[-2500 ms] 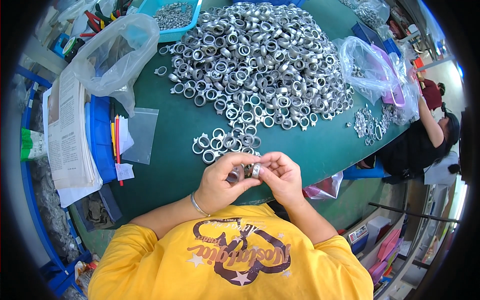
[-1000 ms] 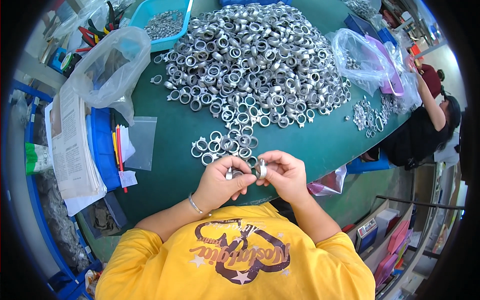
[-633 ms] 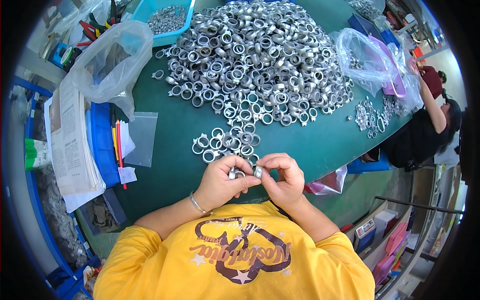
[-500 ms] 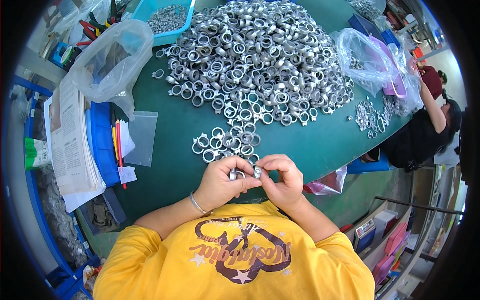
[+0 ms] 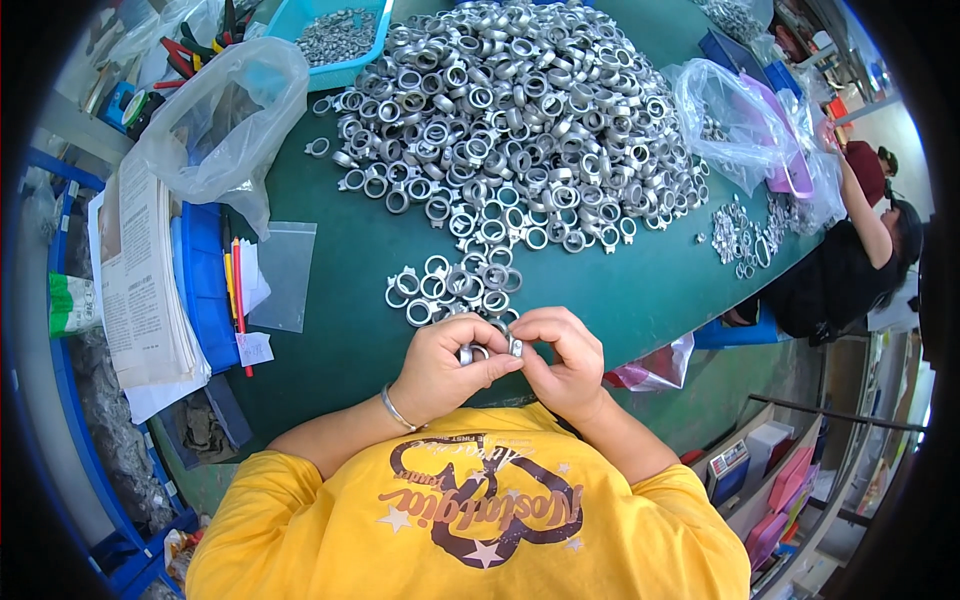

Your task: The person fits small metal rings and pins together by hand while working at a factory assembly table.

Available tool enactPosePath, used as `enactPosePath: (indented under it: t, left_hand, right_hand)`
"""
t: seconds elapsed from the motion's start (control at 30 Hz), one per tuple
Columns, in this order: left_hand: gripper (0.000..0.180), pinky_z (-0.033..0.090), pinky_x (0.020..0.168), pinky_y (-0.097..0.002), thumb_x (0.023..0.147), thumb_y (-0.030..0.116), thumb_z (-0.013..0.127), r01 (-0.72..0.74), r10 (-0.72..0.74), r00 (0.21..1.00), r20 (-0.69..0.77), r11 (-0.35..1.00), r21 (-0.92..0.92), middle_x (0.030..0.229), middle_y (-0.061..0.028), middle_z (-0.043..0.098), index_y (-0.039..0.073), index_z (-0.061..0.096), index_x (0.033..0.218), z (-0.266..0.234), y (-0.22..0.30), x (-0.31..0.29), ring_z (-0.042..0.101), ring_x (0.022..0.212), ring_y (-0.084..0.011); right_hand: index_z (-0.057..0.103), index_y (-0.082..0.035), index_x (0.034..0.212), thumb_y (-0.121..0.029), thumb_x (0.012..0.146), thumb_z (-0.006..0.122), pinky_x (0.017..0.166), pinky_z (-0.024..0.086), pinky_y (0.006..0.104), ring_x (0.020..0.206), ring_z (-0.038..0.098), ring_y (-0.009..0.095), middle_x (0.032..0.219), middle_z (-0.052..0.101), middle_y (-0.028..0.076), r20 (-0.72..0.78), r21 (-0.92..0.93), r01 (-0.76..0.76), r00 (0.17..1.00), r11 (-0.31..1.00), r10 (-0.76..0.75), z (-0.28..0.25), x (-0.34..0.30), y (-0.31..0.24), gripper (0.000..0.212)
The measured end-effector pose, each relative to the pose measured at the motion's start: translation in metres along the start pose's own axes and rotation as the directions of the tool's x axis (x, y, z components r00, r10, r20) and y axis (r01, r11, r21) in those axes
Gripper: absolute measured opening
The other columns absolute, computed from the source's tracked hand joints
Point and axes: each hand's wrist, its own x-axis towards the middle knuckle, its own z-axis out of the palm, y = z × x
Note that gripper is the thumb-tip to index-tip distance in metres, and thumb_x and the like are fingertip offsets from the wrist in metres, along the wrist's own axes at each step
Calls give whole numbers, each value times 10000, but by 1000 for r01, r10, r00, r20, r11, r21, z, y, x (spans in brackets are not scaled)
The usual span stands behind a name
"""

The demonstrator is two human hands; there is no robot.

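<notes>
My left hand [image 5: 440, 365] is closed around a grey metal ring [image 5: 473, 353] that partly shows inside its curled fingers. Between the fingertips of both hands sits a second metal ring [image 5: 515, 346], seen edge-on with its small tab side toward me. My right hand [image 5: 565, 365] pinches this ring from the right with thumb and forefinger. Just beyond my hands lies a small cluster of the same rings [image 5: 436, 287], some with small lugs. A large heap of them [image 5: 520, 120] rises farther back on the green table [image 5: 340, 270].
At left are a blue bin [image 5: 208, 285] with papers, pens and a clear plastic bag [image 5: 225, 130]. A turquoise basket [image 5: 352, 72] of small parts stands at far left. On the right, small metal parts [image 5: 740, 235] lie near a purple basket [image 5: 800, 178]; a person [image 5: 850, 260] sits beyond.
The ring between my fingertips has turned slightly, and my right fingers have closed in a little around it. The heap and cluster look the same.
</notes>
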Motion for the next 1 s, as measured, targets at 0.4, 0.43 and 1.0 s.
enactPosePath:
  t: [0.4, 0.43, 1.0]
  left_hand:
    - [144, 367, 436, -163, 763, 107, 711, 200, -214, 972, -99, 970, -137, 610, 6, 581, 39, 592, 717, -2, 9, 0, 495, 475, -28]
    - [135, 358, 421, -160, 770, 98, 701, 195, -219, 967, -128, 965, -174, 603, 3, 580, 39, 592, 716, -3, 12, 1, 492, 467, -28]
    - [72, 339, 371, -169, 898, 119, 530, -32, -148, 934, -326, 872, -488, 696, -41, 541, 63, 491, 921, -7, 3, 10, 462, 454, -77]
  right_hand:
    - [564, 14, 943, 36, 800, 577, 564, 522, 254, 623, 610, 151, 777, 602, 75, 264, 602, -657, 700, 453, 663, -27, 18, 32, 146]
    - [561, 11, 947, 34, 797, 578, 555, 524, 259, 613, 607, 153, 768, 600, 72, 196, 612, -647, 681, 454, 706, -40, 36, 41, 153]
    - [642, -16, 806, -88, 768, 642, 561, 484, 270, 622, 589, 146, 749, 632, 66, 169, -58, -456, 872, 888, 459, -51, 64, 39, 82]
